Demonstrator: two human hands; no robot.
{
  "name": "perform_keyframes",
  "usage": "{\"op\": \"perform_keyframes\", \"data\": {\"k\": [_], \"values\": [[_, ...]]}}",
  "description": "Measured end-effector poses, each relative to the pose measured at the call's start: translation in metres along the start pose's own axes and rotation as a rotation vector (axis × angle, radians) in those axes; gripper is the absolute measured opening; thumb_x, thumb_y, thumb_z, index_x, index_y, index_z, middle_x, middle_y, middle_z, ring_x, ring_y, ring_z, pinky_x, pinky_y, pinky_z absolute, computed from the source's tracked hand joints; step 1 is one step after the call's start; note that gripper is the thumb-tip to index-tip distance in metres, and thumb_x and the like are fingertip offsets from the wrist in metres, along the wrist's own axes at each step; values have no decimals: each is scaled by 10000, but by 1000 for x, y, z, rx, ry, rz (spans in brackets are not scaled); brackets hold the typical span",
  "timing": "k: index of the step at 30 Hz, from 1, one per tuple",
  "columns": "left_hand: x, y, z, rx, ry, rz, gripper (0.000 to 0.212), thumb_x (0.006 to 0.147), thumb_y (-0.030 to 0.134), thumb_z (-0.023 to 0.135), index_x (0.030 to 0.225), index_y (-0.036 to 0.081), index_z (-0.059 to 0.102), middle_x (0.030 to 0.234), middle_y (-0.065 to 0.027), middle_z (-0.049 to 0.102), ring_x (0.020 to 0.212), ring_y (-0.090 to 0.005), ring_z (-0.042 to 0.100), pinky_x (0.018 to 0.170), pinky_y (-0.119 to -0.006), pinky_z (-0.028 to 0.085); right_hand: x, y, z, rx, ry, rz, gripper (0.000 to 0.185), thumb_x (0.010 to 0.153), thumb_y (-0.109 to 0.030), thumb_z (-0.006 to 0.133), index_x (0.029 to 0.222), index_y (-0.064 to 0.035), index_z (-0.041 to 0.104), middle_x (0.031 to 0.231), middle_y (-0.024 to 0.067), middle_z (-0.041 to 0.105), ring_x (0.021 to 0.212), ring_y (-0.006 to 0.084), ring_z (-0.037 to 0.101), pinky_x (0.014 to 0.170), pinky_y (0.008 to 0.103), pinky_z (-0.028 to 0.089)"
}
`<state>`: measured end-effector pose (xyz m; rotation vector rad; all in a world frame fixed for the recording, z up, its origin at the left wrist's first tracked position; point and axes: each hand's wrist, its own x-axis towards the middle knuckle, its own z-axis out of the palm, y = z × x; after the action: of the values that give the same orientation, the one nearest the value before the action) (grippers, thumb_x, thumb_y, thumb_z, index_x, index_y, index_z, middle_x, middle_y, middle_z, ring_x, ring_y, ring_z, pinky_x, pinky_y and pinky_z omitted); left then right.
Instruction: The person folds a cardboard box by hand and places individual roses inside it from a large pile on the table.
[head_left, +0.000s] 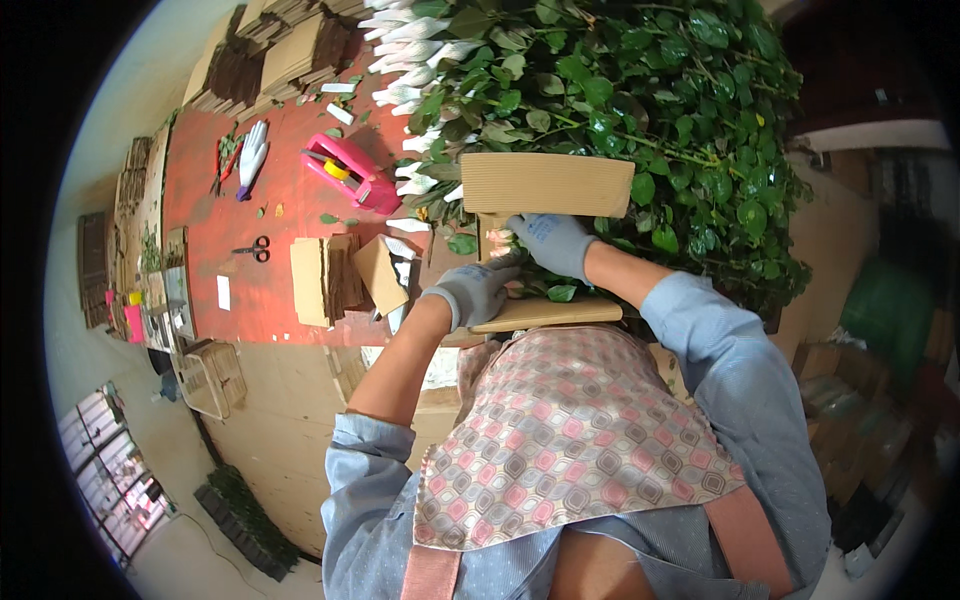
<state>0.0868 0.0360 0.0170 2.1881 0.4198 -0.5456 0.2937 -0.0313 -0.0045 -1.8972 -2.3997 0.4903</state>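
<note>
My left hand (476, 292), in a grey glove, reaches in from the lower left with its fingers at pale peach rose heads (500, 238). My right hand (553, 238), also gloved in grey, lies palm down just right of these blooms, over their leafy stems. Its curled fingers are mostly hidden, so its grip cannot be made out. Around the roses is a corrugated cardboard wrapper: its far flap (547, 184) stands up beyond my hands, and its near flap (555, 313) lies against my apron (585, 427).
Leafy rose stems (660, 112) with white-netted heads (405, 56) are heaped at the back right. On the red table (300, 210) are a pink tape dispenser (352, 176), a glove (253, 157), red-handled shears (223, 165), black scissors (256, 249) and cardboard sheets (311, 281).
</note>
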Motion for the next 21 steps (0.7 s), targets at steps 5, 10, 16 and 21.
{"op": "perform_keyframes", "data": {"k": [5,10,16,21], "values": [[-4,21,-13,18,-107,-133,495,932,209,494,1423,164,538,1554,-157,425,1263,-390,560,1061,-441,461,-39,-20,-50,259,137,89,270,846,-78,589,1115,-56,589,1071,161,621,937,362,648,801,468,518],[-8,9,-6,18,-42,-31,501,936,243,505,1432,168,524,1549,-162,428,1262,-393,560,1062,-448,462,-76,-26,-108,279,329,142,310,816,-99,667,1112,-62,584,1015,138,620,909,376,642,767,474,512],[-2,5,-8,102,-20,29,499,956,328,523,1412,127,553,1570,-161,403,1320,-357,531,1098,-424,437,-146,-28,-190,-31,659,187,365,744,-23,705,1089,-81,600,1014,119,678,880,331,673,751,441,542],[4,-20,2,69,39,153,521,929,224,525,1418,47,534,1536,-232,426,1379,-381,467,1137,-422,412,-280,-16,-296,-445,1158,704,145,931,-58,620,1074,-35,621,1026,181,667,955,316,671,834,388,537]]}}
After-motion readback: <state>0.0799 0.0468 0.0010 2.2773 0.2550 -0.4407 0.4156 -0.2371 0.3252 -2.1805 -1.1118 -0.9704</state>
